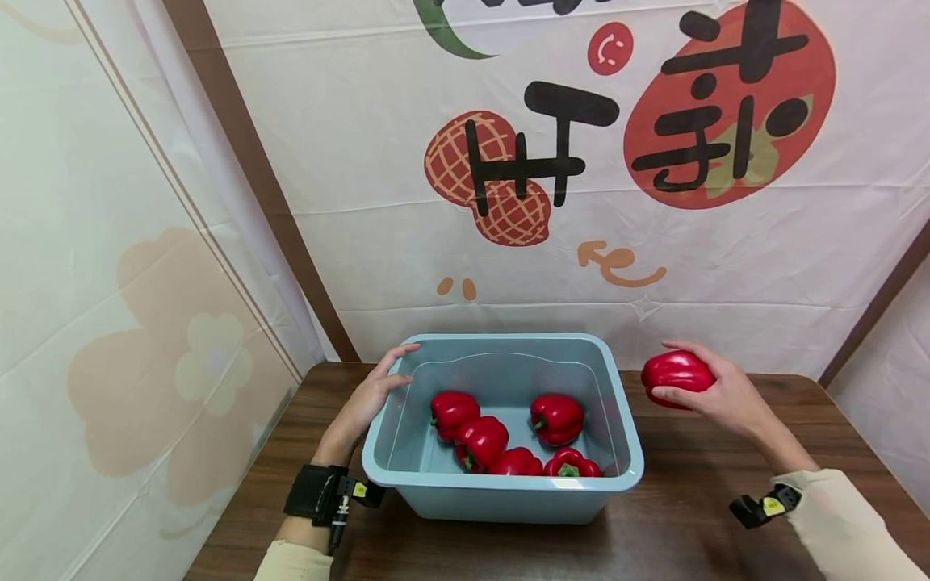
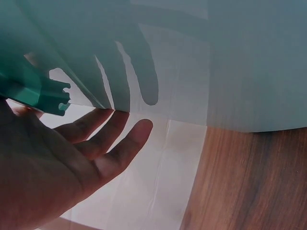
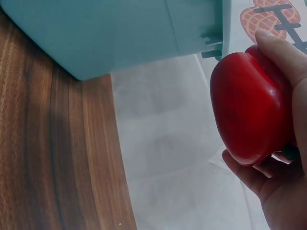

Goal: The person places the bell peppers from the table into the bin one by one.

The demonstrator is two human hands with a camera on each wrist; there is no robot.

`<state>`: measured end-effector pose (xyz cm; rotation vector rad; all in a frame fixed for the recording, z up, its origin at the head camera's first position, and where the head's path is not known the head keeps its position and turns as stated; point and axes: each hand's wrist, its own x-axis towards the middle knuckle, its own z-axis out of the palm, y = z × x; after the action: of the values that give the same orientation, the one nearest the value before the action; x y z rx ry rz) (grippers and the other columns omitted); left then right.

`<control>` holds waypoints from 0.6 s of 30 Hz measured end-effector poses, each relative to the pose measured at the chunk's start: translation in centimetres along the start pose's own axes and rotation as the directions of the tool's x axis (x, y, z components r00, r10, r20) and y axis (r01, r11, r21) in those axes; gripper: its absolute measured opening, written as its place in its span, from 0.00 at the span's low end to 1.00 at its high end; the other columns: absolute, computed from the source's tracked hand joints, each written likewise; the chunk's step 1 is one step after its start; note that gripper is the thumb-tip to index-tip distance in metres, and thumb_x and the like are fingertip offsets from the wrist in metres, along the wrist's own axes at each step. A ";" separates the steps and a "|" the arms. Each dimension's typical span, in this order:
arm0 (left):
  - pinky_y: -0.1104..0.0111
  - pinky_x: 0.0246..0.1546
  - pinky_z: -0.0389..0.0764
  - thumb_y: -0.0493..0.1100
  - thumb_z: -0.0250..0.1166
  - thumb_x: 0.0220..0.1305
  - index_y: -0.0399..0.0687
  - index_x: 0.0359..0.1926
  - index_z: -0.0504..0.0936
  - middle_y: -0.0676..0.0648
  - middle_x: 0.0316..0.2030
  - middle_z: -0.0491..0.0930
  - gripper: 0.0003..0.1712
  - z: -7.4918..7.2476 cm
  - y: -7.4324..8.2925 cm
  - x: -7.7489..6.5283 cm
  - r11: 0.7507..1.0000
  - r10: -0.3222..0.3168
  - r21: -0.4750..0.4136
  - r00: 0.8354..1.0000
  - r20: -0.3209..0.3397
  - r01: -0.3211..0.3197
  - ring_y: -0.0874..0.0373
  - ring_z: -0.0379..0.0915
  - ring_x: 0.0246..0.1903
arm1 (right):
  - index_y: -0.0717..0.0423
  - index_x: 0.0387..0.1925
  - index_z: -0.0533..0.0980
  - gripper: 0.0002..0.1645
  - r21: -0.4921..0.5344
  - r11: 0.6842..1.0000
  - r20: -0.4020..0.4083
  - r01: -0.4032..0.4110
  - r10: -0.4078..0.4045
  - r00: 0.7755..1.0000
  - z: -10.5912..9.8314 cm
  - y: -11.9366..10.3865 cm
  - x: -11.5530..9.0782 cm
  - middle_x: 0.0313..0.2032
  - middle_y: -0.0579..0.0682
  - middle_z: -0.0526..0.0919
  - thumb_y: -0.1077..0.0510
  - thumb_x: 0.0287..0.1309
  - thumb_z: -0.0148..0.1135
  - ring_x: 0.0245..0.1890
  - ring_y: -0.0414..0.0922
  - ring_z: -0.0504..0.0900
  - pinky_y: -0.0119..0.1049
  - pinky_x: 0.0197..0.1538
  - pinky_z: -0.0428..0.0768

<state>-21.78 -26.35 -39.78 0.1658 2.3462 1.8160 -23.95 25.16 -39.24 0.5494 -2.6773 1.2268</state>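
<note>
A light-blue plastic bin [image 1: 501,482] stands on the table with several red bell peppers [image 1: 558,418] lying inside. At the bin's left side, my left hand [image 1: 370,402] holds the rim, thumb and a finger over the edge. The left wrist view has its other fingers [image 2: 122,148] below the rim, along the outer wall. To the right of the bin, my right hand [image 1: 734,395] grips another red bell pepper [image 1: 677,378] above the table. In the right wrist view, thumb and fingers go round that pepper [image 3: 252,108], and part of its green stem shows near the palm.
The brown wooden table [image 1: 690,500] carries the bin near its back edge. Behind it hangs a white printed cloth [image 1: 363,161], and another pale cloth [image 1: 145,290] closes off the left side. A wrist camera is strapped to each arm.
</note>
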 end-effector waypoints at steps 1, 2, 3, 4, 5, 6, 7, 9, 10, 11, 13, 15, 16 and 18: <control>0.43 0.51 0.77 0.43 0.48 0.73 0.63 0.73 0.60 0.47 0.75 0.49 0.30 0.0 0.0 0.0 1.000 0.002 -0.001 1.000 0.001 -0.002 0.35 0.60 0.64 | 0.53 0.68 0.65 0.46 -0.002 1.000 -0.002 0.004 -0.004 1.000 0.0 -0.1 0.0 0.59 0.65 0.72 0.51 0.50 0.76 0.54 0.64 0.71 0.34 0.36 0.81; 0.43 0.51 0.77 0.43 0.48 0.73 0.63 0.73 0.60 0.47 0.75 0.49 0.30 0.0 0.0 0.0 1.000 0.004 -0.001 1.000 0.002 -0.004 0.35 0.60 0.65 | 0.53 0.68 0.65 0.45 -0.003 1.000 -0.003 0.007 -0.007 1.000 -0.1 -0.1 0.0 0.59 0.65 0.72 0.51 0.50 0.75 0.54 0.64 0.71 0.33 0.36 0.81; 0.43 0.51 0.77 0.43 0.48 0.73 0.63 0.73 0.60 0.47 0.75 0.49 0.30 0.0 0.0 0.0 1.000 0.004 -0.002 1.000 0.002 -0.004 0.35 0.60 0.65 | 0.53 0.68 0.65 0.45 -0.003 1.000 -0.005 0.010 -0.010 1.000 -0.1 -0.2 0.0 0.59 0.65 0.72 0.51 0.50 0.75 0.54 0.64 0.71 0.33 0.35 0.80; 0.43 0.51 0.77 0.42 0.48 0.73 0.63 0.73 0.60 0.47 0.75 0.49 0.30 0.0 0.0 0.0 1.000 0.005 -0.002 1.000 0.001 -0.005 0.35 0.60 0.65 | 0.53 0.68 0.66 0.45 -0.003 1.000 -0.006 0.011 -0.011 1.000 -0.2 -0.2 0.0 0.59 0.65 0.72 0.51 0.51 0.75 0.53 0.64 0.71 0.32 0.35 0.80; 0.43 0.51 0.77 0.42 0.48 0.72 0.62 0.73 0.60 0.47 0.75 0.49 0.30 0.0 -0.1 0.0 1.000 0.005 0.000 1.000 0.001 -0.005 0.35 0.60 0.65 | 0.53 0.68 0.66 0.45 -0.003 1.000 -0.007 0.013 -0.013 1.000 -0.2 -0.3 0.0 0.58 0.65 0.72 0.51 0.51 0.75 0.53 0.64 0.71 0.31 0.35 0.80; 0.43 0.51 0.77 0.42 0.48 0.72 0.63 0.73 0.60 0.47 0.75 0.49 0.30 0.0 0.0 0.0 1.000 0.005 0.001 1.000 0.001 -0.005 0.35 0.60 0.65 | 0.53 0.68 0.66 0.44 -0.001 1.000 -0.007 0.014 -0.014 1.000 -0.2 -0.3 0.0 0.58 0.65 0.72 0.51 0.51 0.75 0.53 0.64 0.71 0.31 0.35 0.80; 0.43 0.52 0.77 0.43 0.48 0.73 0.63 0.73 0.60 0.47 0.75 0.49 0.30 0.0 0.0 0.0 1.000 0.003 0.002 1.000 0.000 -0.003 0.35 0.60 0.65 | 0.53 0.68 0.66 0.44 -0.002 1.000 -0.008 0.016 -0.016 1.000 -0.2 -0.4 0.0 0.58 0.65 0.73 0.51 0.51 0.75 0.53 0.64 0.72 0.31 0.35 0.80; 0.42 0.52 0.76 0.43 0.49 0.73 0.63 0.73 0.60 0.47 0.75 0.49 0.30 0.0 -0.1 0.0 1.000 0.001 0.003 1.000 -0.001 -0.001 0.35 0.60 0.65 | 0.53 0.68 0.66 0.44 -0.002 1.000 -0.009 0.019 -0.019 1.000 -0.3 -0.5 0.1 0.58 0.65 0.73 0.51 0.51 0.75 0.53 0.64 0.72 0.31 0.35 0.80; 0.42 0.52 0.77 0.43 0.48 0.73 0.63 0.73 0.60 0.47 0.75 0.49 0.30 -0.1 -0.1 0.0 1.000 0.000 0.004 1.000 -0.002 0.000 0.35 0.60 0.65 | 0.53 0.68 0.66 0.44 -0.002 1.000 -0.009 0.020 -0.020 1.000 -0.3 -0.5 0.0 0.58 0.65 0.73 0.52 0.51 0.75 0.53 0.64 0.72 0.31 0.35 0.80; 0.42 0.52 0.77 0.42 0.48 0.73 0.62 0.73 0.59 0.46 0.75 0.49 0.30 -0.1 -0.1 0.0 1.000 0.002 0.005 1.000 0.000 -0.002 0.35 0.60 0.65 | 0.53 0.68 0.66 0.44 -0.002 1.000 -0.008 0.022 -0.022 1.000 -0.4 -0.6 0.0 0.58 0.65 0.73 0.51 0.51 0.75 0.53 0.64 0.72 0.31 0.35 0.80; 0.42 0.52 0.77 0.42 0.48 0.73 0.62 0.73 0.59 0.46 0.75 0.49 0.30 -0.1 -0.2 0.1 1.000 0.002 0.009 1.000 -0.001 -0.002 0.35 0.60 0.65 | 0.53 0.68 0.66 0.44 -0.001 1.000 -0.007 0.025 -0.025 1.000 -0.4 -0.7 0.0 0.58 0.65 0.72 0.52 0.51 0.75 0.53 0.64 0.71 0.31 0.35 0.80; 0.43 0.51 0.77 0.42 0.48 0.73 0.61 0.73 0.59 0.46 0.75 0.48 0.30 -0.1 -0.1 0.0 1.000 0.007 0.014 1.000 0.000 -0.007 0.35 0.59 0.65 | 0.53 0.68 0.66 0.45 -0.001 1.000 -0.007 0.031 -0.031 0.999 -0.5 -0.8 0.0 0.58 0.65 0.72 0.52 0.51 0.75 0.53 0.64 0.71 0.30 0.35 0.80; 0.44 0.51 0.77 0.42 0.48 0.73 0.61 0.73 0.59 0.46 0.75 0.48 0.30 -0.1 -0.1 0.0 1.000 0.008 0.016 1.000 0.000 -0.008 0.35 0.59 0.65 | 0.53 0.68 0.66 0.45 0.000 0.999 -0.007 0.034 -0.034 0.999 -0.5 -0.8 0.0 0.58 0.65 0.72 0.52 0.51 0.75 0.53 0.64 0.71 0.30 0.35 0.80; 0.44 0.51 0.77 0.42 0.48 0.73 0.61 0.73 0.59 0.46 0.75 0.48 0.30 -0.1 -0.1 0.0 1.000 0.009 0.019 1.000 -0.002 -0.009 0.36 0.59 0.65 | 0.53 0.68 0.66 0.45 0.004 0.999 -0.009 0.039 -0.039 0.999 -0.6 -0.9 0.1 0.59 0.64 0.72 0.52 0.51 0.75 0.53 0.64 0.71 0.30 0.35 0.80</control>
<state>-21.84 -26.50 -39.82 0.1776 2.3688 1.7997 -23.67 25.01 -38.22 0.5924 -2.6443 1.2214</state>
